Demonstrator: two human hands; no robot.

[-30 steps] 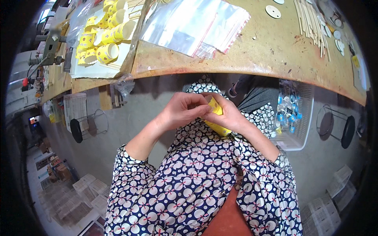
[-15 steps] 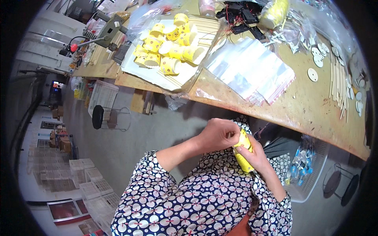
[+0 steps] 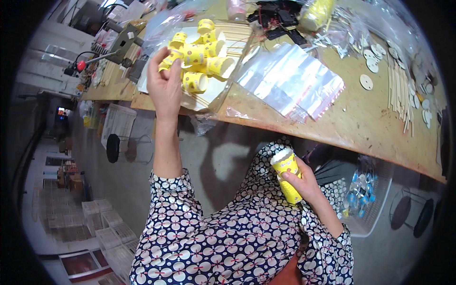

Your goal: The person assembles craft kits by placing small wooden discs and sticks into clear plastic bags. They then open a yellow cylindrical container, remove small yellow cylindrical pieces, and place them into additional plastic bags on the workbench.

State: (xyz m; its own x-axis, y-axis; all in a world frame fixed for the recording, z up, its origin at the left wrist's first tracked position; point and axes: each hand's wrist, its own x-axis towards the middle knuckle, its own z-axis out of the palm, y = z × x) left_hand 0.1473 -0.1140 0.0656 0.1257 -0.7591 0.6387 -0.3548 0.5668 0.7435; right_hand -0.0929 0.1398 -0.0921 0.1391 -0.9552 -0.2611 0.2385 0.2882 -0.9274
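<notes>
My right hand (image 3: 305, 184) is wrapped round a tall stack of yellow printed paper cups (image 3: 288, 164), held tilted above my lap with the white open rim upward. My left arm stretches out to the table, where my left hand (image 3: 165, 88) is at the near left side of a pile of similar yellow cups (image 3: 194, 54). Its thumb and fingers curl about one yellow paper cup (image 3: 172, 56); the hand partly hides this cup. The pile lies on a white sheet in a shallow tray (image 3: 216, 97), some cups on their sides.
Clear zip bags (image 3: 289, 78) lie right of the tray. Farther right are wooden sticks (image 3: 400, 92) and white discs (image 3: 365, 81). Black battery boxes (image 3: 280, 19) sit at the back. A lever press (image 3: 126, 45) stands left. Below the table edge are a white basket (image 3: 375, 209) and a stool (image 3: 113, 147).
My left hand has left the rim of the cup stack and moved up and left to the pile. My right hand still holds the stack, its top now uncovered.
</notes>
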